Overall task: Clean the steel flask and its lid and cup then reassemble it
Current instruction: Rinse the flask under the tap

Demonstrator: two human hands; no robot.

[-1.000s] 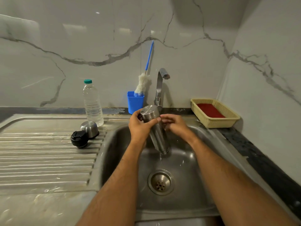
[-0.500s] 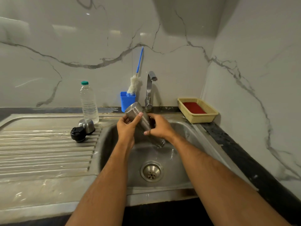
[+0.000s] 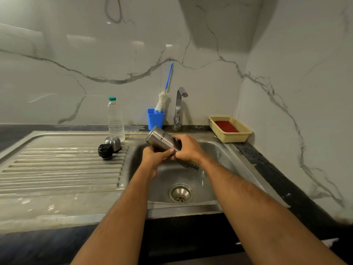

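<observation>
Hiding flask middle: left hand, right hand.

Middle of the steel flask is covered by the left hand and right hand; its mouth points down and away into the sink, inside not visible. Flask lettering too small to read surely. Lid partly hides the cup; both forearms cut off at bottom edge.
</observation>
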